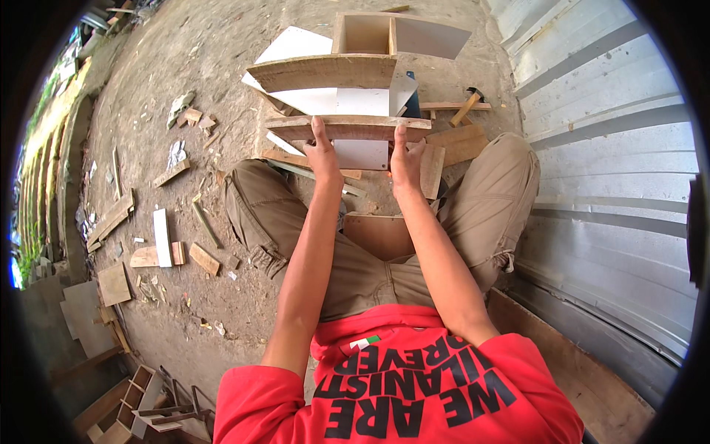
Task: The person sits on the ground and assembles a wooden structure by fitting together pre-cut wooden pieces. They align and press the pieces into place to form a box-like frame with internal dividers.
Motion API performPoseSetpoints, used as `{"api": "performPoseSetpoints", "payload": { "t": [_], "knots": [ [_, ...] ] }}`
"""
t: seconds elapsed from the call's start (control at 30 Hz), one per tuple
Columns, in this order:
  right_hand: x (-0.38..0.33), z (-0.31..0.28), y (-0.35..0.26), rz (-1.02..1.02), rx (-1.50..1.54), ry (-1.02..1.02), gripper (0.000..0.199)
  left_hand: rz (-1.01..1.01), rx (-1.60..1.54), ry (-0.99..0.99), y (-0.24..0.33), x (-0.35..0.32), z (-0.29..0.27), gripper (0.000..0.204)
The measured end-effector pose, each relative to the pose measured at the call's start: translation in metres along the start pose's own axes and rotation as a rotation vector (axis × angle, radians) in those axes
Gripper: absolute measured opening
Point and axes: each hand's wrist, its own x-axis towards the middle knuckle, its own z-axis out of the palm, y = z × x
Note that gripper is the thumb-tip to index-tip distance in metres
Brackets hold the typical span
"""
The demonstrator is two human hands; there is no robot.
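My left hand (323, 154) and my right hand (406, 159) are closed on a long wooden board (355, 127). Both thumbs press on its near face, and the other fingers are mostly hidden beneath or behind it. A white panel (361, 154) shows between my hands, just under the board; whether it is joined to it I cannot tell. Farther off stands a wooden box frame (366, 33) with white panels (296, 44) beside it. Another wooden board (325, 72) lies across in front of that frame.
A hammer (466, 107) with a wooden handle lies at the right. Wood offcuts (111, 218) and a white strip (162, 237) are scattered on the dirt floor at the left. A corrugated metal wall (606, 148) runs along the right. Wooden frames (133, 392) stand at lower left.
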Motion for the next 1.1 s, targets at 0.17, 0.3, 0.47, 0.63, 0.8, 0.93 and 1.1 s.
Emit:
{"api": "performPoseSetpoints", "payload": {
  "t": [0.17,0.3,0.47,0.63,0.8,0.93,1.1],
  "knots": [
    [-0.006,0.008,-0.013,-0.032,-0.014,-0.029,0.144,0.041,0.056,0.028,-0.006,0.004,-0.002,0.096],
    [0.0,0.009,-0.018,0.098,-0.015,-0.098,0.136,-0.007,-0.012,0.019,-0.005,0.004,-0.001,0.111],
    [-0.004,0.034,-0.009,-0.046,-0.043,-0.075,0.119,-0.034,-0.032,-0.033,-0.008,0.01,-0.006,0.116],
    [-0.008,0.031,-0.009,-0.051,0.005,-0.076,0.117,-0.017,-0.046,-0.045,0.0,-0.003,-0.003,0.114],
    [-0.008,0.025,-0.016,-0.009,-0.063,-0.15,0.139,-0.03,0.028,-0.117,-0.003,-0.004,-0.004,0.108],
    [-0.004,0.022,-0.012,0.095,0.001,-0.156,0.12,-0.036,-0.013,-0.102,-0.001,-0.006,0.002,0.105],
    [0.008,0.018,-0.008,0.137,0.106,-0.113,0.124,-0.062,0.014,-0.036,-0.004,-0.002,0.002,0.1]
  ]
}}
